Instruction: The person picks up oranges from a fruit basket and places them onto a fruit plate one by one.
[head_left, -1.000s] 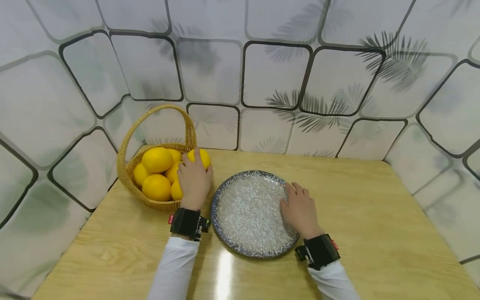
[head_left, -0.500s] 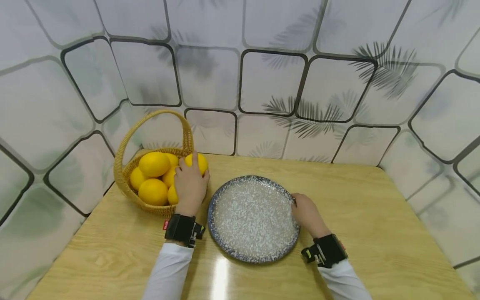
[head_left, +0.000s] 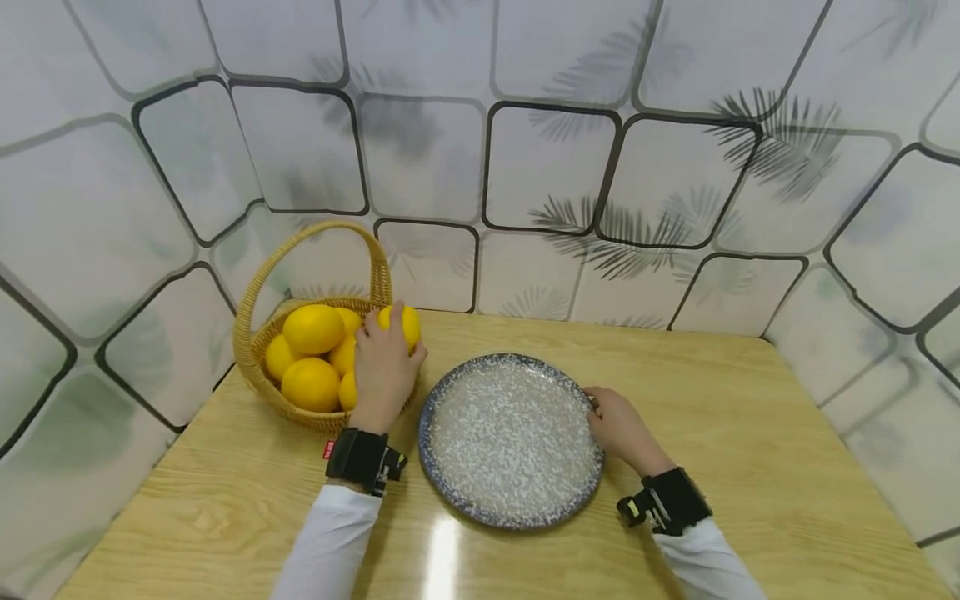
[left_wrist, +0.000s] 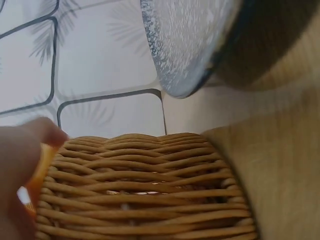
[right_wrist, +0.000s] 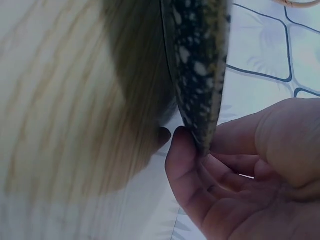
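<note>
Pale wooden desk (head_left: 750, 467), glossy, pushed into a tiled corner. Resting directly on it: a speckled blue-rimmed plate (head_left: 510, 440) near the middle, and a wicker basket (head_left: 300, 407) of yellow fruit just left of the plate, toward the back corner.

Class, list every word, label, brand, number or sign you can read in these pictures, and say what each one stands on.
No text can be read anywhere.
Red tag on the left wristband: too small to show any lettering.
Red tag on the right wristband: barely shows; nothing legible.
Plate, basket, oranges, table and wall tiles: no writing, only pattern.
</note>
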